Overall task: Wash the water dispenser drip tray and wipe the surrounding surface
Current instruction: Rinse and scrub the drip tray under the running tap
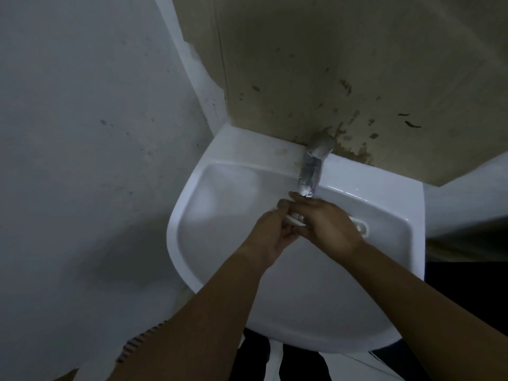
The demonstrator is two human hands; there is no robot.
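Now my left hand (pixel 270 233) and right hand (pixel 328 224) grip the drip tray (pixel 294 221) under the tap (pixel 310 174); best rotate it slowly.

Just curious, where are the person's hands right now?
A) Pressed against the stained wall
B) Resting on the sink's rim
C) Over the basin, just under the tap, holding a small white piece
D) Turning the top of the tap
C: the left hand and right hand meet over the sink basin, just below the tap spout, holding the white drip tray between them.
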